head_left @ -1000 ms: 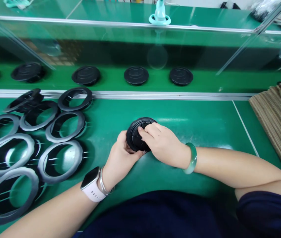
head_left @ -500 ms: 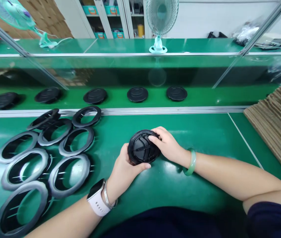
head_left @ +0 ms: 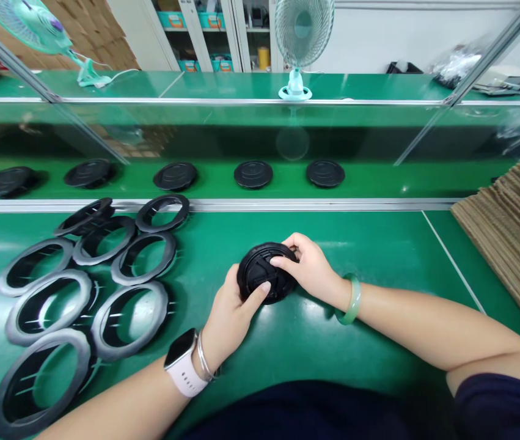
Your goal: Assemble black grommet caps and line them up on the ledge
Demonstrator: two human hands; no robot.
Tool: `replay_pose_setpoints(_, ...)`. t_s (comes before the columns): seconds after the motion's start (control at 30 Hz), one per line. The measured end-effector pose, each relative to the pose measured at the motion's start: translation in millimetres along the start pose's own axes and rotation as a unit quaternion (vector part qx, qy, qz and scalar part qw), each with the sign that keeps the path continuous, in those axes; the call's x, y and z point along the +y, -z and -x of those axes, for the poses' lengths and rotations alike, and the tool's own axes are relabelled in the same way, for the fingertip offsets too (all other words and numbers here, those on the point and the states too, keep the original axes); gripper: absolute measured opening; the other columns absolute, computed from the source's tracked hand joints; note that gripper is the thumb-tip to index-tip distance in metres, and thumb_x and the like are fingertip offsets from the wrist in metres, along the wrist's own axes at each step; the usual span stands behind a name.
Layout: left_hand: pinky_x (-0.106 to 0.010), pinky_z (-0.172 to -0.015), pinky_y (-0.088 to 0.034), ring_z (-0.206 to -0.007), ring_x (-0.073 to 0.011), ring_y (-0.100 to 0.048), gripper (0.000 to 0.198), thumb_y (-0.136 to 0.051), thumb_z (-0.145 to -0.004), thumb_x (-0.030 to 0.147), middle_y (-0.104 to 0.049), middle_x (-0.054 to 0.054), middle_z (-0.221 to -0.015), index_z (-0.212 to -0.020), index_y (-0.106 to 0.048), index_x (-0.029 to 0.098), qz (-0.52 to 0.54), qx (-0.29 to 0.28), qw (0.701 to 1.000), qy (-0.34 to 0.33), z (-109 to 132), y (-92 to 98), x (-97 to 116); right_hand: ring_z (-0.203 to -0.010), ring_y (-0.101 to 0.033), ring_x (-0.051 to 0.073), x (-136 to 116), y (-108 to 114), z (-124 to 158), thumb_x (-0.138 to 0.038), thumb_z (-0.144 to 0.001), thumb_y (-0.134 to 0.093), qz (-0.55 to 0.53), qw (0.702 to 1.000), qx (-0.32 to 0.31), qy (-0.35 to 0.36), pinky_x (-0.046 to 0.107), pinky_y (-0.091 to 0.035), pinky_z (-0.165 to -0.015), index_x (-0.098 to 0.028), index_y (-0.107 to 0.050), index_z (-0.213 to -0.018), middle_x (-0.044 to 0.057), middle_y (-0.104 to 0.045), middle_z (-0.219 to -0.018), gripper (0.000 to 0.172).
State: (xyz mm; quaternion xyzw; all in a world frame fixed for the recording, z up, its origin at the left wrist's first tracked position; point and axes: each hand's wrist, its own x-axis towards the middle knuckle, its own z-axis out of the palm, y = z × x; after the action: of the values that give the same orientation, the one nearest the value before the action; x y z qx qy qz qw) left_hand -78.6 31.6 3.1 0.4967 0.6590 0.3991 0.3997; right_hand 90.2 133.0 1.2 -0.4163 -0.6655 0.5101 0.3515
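A round black plastic cap (head_left: 262, 269) with raised ribs on its face is held between both hands, tilted above the green table. My left hand (head_left: 236, 305) grips its lower left edge, the thumb pressed onto the ribbed face. Around the upper right rim my right hand (head_left: 308, 266) is closed, its thumb also lying on the face. The fingers behind the cap are partly hidden. To the left of my hands lie several black rings (head_left: 130, 321) with broad grey-sheened rims, some overlapping.
Several black round caps (head_left: 253, 175) sit spaced along the green strip behind a metal rail (head_left: 314, 205). A stack of brown cardboard (head_left: 511, 226) stands at the right. Two turquoise fans (head_left: 303, 36) are on the shelf beyond the clear panel.
My left thumb has moved up from the cap's lower edge onto its ribbed face. The cap has turned slightly in my hands. My right hand keeps nearly the same place.
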Motion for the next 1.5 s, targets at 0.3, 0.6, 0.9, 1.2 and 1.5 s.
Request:
replay_pose_setpoints(0.3,-0.032,-0.08,-0.047,-0.091,-0.0219,-0.06,0.036,-0.062,-0.09,0.05,-0.065,-0.001,-0.102,-0.114,-0.053,0.023,-0.054,0.014,0.998,-0.005,1,-0.5,6,-0.082,-0.057,0.019,4,-4,1,-0.033,-0.082,-0.07,-0.002,0.999,0.02,-0.029,0.033,-0.045,-0.075,-0.018,-0.055,-0.085,0.0,-0.06,-0.086,0.021)
replay_pose_setpoints(0.6,-0.034,-0.089,-0.047,-0.103,-0.0233,-0.06,0.036,-0.061,-0.091,0.048,-0.065,-0.002,-0.111,-0.116,-0.054,0.022,0.008,0.027,1.0,0.008,-2,1.0,-1,-0.089,-0.057,0.019,-7,12,-1,-0.031,-0.078,-0.082,0.031,0.993,-0.113,0.008,0.032,-0.044,-0.076,-0.018,-0.058,-0.097,0.0,-0.061,-0.096,0.034)
replay_pose_setpoints(0.9,-0.034,-0.076,-0.052,-0.089,-0.0225,-0.064,0.034,-0.061,-0.091,0.047,-0.066,-0.004,-0.102,-0.112,-0.056,0.021,0.019,0.026,0.999,0.01,-3,-3.0,0,-0.089,-0.053,0.021,-16,8,4,-0.021,-0.078,-0.081,0.199,0.978,-0.056,0.036,0.036,-0.043,-0.078,-0.017,-0.053,-0.09,0.002,-0.054,-0.093,0.031)
replay_pose_setpoints(1.2,-0.036,-0.068,-0.057,-0.089,-0.0262,-0.068,0.056,-0.06,-0.089,0.056,-0.068,-0.009,-0.107,-0.131,-0.047,0.022,0.066,-0.012,0.997,0.028,-4,-0.1,0,-0.076,-0.058,0.019,0,17,-18,-0.039,-0.065,-0.088,0.044,0.99,-0.12,-0.057,0.029,-0.044,-0.066,-0.018,-0.058,-0.085,-0.001,-0.063,-0.083,0.043)
replay_pose_setpoints(1.5,-0.034,-0.07,-0.054,-0.085,-0.023,-0.07,0.05,-0.051,-0.094,0.053,-0.07,-0.01,-0.1,-0.13,-0.04,0.02,0.128,-0.074,0.989,0.028,-4,-3.0,2,-0.099,-0.059,0.031,24,192,-81,-0.04,-0.081,-0.064,0.354,0.857,0.373,0.032,0.045,-0.044,-0.09,-0.014,-0.061,-0.113,0.015,-0.065,-0.107,0.042)
